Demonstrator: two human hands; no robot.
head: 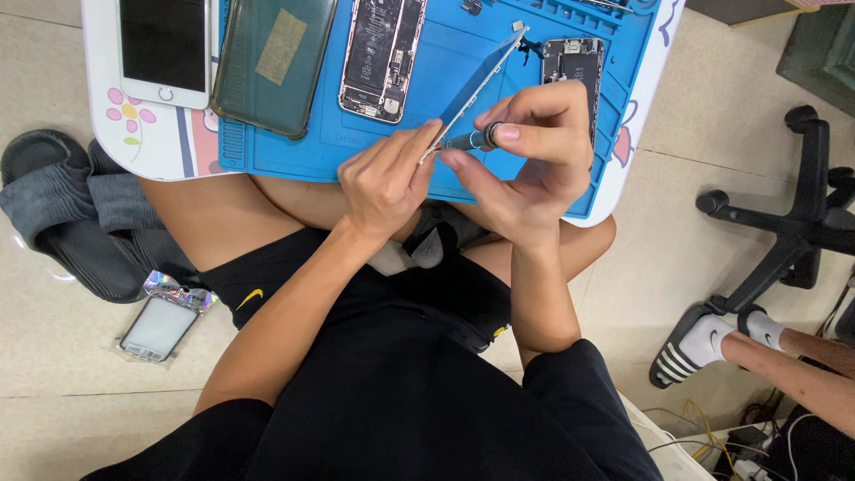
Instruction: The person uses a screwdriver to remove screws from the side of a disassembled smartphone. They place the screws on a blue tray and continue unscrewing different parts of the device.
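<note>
Left hand: my left hand [385, 183] is closed around the lower end of a thin phone screen panel [474, 89], pinching its edge between thumb and fingers.
Right hand: my right hand [534, 151] is gripping a small precision screwdriver [470, 140], thumb and forefinger on its cap end, the tip pointing left toward the panel's lower edge.
Panel position: I hold it raised on edge above the blue work mat [445, 62], so I see it nearly side-on.
Long axis: the panel runs diagonally from my left fingertips up and to the right, its far end pointing away from me toward the back of the mat.
Nearer hand: the left hand has the panel; the right comes in from the side, and the driver tip meets it just beside the left fingers.
Contact: I think the tip touches the panel, but the view is too tight to be sure.
Nearby: an opened phone body [383, 53] lies just left of the panel, a dark case [272, 62] further left, and a white phone [165, 49] beyond that.
</note>
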